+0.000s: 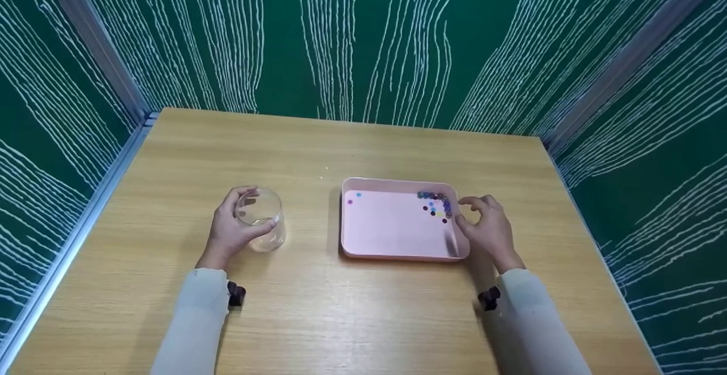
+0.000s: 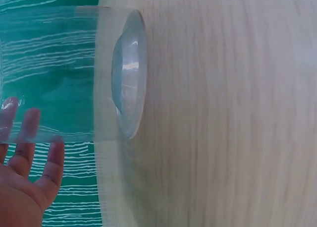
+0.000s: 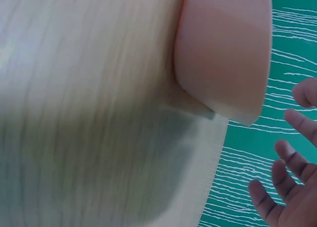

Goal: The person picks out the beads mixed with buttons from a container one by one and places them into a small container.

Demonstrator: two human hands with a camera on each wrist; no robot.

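Observation:
My left hand (image 1: pixel 228 228) grips a clear, empty-looking cup (image 1: pixel 268 241) on the left of the table, thumb on the near side and fingers around the far side. In the left wrist view the cup (image 2: pixel 130 73) shows its thick base, with fingertips (image 2: pixel 28 123) against its wall. Right of it lies a shallow pink tray (image 1: pixel 392 224). Small coloured beads (image 1: pixel 434 198) cluster in its far right corner, and two more lie at the far left. My right hand (image 1: pixel 492 230) is beside the tray's right rim, fingers loosely bent and apart, holding nothing.
The wooden table (image 1: pixel 318 312) is bounded at the back and sides by green panels (image 1: pixel 375 45) with white streaks and metal posts. Tiny pale specks (image 1: pixel 324 173) lie on the table behind the gap between cup and tray.

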